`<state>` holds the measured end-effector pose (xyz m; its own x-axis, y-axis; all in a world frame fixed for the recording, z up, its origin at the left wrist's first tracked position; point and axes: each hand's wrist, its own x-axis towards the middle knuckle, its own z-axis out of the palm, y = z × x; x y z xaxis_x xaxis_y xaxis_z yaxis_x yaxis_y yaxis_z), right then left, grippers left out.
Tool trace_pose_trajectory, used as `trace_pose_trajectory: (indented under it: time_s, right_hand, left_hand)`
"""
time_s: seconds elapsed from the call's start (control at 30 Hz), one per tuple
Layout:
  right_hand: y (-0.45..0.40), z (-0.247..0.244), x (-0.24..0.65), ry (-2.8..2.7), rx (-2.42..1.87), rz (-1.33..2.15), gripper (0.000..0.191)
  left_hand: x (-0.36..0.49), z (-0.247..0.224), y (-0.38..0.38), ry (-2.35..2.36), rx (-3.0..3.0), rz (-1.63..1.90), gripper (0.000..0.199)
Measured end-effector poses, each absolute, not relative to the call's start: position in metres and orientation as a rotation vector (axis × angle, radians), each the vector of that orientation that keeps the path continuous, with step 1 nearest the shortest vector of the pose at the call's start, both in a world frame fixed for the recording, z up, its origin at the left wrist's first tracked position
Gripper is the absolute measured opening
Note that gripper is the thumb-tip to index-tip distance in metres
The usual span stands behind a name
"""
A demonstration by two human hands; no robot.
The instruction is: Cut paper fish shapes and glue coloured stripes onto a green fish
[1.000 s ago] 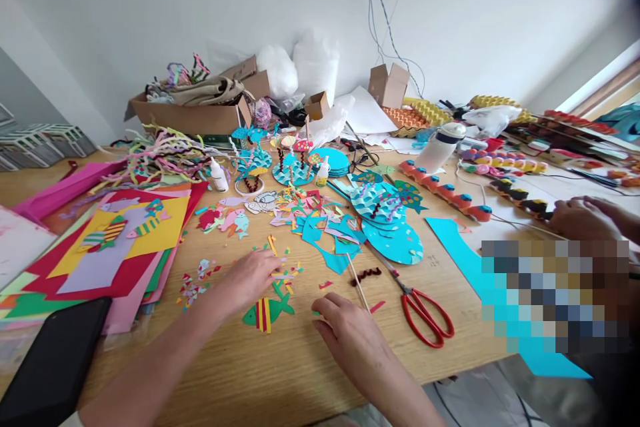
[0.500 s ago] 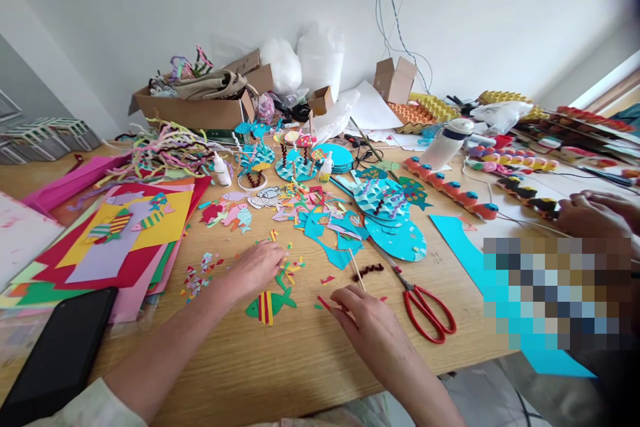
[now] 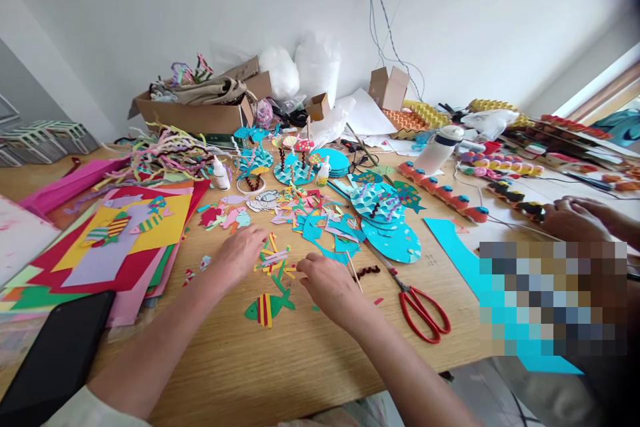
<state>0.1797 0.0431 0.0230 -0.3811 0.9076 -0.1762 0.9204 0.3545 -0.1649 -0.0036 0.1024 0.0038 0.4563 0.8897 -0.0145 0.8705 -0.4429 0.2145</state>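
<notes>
My left hand (image 3: 241,255) is low over the table, fingers stretched toward a small heap of yellow, lavender and green paper strips (image 3: 275,259). On the heap's other side, my right hand (image 3: 327,284) reaches left with loosely bent fingers; nothing shows in them. Just below the strips lies a green paper fish (image 3: 267,309) with red and yellow stripes. Right of my right hand are a thin wooden stick (image 3: 355,272), a brown twisted pipe cleaner (image 3: 369,270) and red-handled scissors (image 3: 425,314). Small coloured scraps (image 3: 189,276) lie beside my left forearm.
Coloured paper sheets (image 3: 165,240) and a black phone (image 3: 60,354) are at left. Blue paper offcuts (image 3: 345,240), glue bottles (image 3: 221,174) and blue discs (image 3: 393,240) lie farther back. At right, another person's hands (image 3: 575,217) work near a blue sheet (image 3: 450,254).
My left hand has moved left and slightly back. My right hand has moved left toward the strips, and the red strip at its fingers is no longer visible. Lavender strips now show on the heap.
</notes>
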Motion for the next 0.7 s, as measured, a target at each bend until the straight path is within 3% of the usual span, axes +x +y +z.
trace_pose_trajectory:
  time_s: [0.47,0.7]
  right_hand:
    - [0.082,0.009,0.14,2.643,1.531,-0.329,0.021]
    - [0.093,0.002,0.149,2.644,1.661,-0.467,0.016]
  left_hand:
    - [-0.022,0.001,0.083,1.474,2.374,0.304,0.019]
    - [-0.022,-0.001,0.088,1.448,2.116,0.488,0.018]
